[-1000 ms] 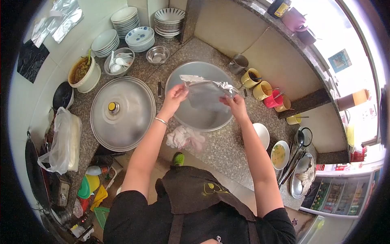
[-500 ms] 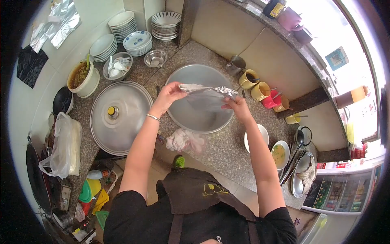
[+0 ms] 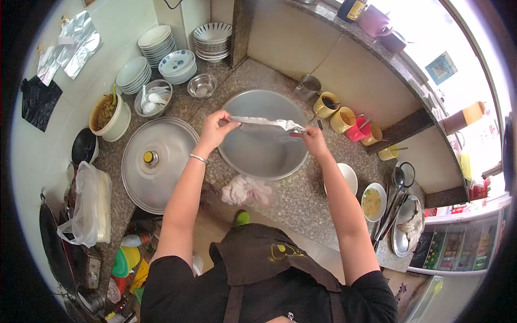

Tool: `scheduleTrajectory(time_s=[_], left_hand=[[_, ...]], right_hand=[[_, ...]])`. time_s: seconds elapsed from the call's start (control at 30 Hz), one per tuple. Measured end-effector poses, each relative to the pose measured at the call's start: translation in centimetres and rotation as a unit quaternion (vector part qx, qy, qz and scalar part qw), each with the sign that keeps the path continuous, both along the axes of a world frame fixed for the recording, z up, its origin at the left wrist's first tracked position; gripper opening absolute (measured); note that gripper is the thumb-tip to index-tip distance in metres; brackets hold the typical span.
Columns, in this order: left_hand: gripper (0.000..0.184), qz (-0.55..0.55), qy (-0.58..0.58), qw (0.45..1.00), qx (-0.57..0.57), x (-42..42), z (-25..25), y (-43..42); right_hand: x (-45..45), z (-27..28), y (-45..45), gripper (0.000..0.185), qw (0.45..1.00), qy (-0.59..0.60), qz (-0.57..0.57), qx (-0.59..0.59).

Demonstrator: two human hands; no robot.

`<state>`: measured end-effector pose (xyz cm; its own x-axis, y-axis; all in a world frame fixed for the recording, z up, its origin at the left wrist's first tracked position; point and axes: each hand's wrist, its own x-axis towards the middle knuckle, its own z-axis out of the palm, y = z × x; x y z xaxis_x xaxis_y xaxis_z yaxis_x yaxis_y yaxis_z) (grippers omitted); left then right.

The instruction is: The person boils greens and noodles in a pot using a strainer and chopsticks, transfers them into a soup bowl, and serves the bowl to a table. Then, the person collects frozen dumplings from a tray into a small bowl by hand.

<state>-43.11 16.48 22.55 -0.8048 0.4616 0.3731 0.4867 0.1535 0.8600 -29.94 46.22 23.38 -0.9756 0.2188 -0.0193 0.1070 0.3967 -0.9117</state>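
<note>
My left hand (image 3: 217, 129) pinches the left end of a shiny foil strip (image 3: 264, 123), and my right hand (image 3: 312, 141) pinches its right end. The strip is stretched between both hands above a large round metal basin (image 3: 264, 161). Below the strip, the basin's grey inside shows. A big metal lid (image 3: 161, 177) with a yellow-topped knob lies to the left of the basin. A crumpled pinkish cloth (image 3: 245, 191) sits at the counter edge just in front of the basin.
Stacked bowls (image 3: 156, 40), a bowl of spoons (image 3: 153, 98) and a small metal bowl (image 3: 202, 86) stand at the back left. Several mugs (image 3: 343, 120) line the right wall. A soup bowl (image 3: 372, 202) and an oval metal dish (image 3: 404, 231) are at the right.
My left hand has moved left and slightly down, and the foil is now held straighter and tauter between my hands. The view has shifted slightly.
</note>
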Motion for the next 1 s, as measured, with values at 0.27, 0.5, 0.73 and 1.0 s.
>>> scheduleTrajectory(time_s=[0.27,0.5,0.73,1.0], left_hand=[[0.010,-0.085,-0.206,0.970,0.095,0.8,3.2,1.1],[0.011,-0.091,-0.219,0.968,0.083,-0.6,3.4,1.2],[0.026,-0.119,-0.116,0.985,0.043,-2.1,2.9,2.0],[0.029,-0.135,-0.092,0.985,-0.057,-1.7,0.3,4.3]], right_hand=[[-1.0,-1.7,0.3,0.021,0.984,0.027,-0.028,-0.173],[0.5,-0.9,0.9,0.021,0.992,-0.055,0.005,-0.111],[-0.3,-1.4,2.8,0.018,0.999,-0.014,-0.031,-0.004],[0.1,-1.3,2.4,0.019,0.997,0.053,-0.044,-0.030]])
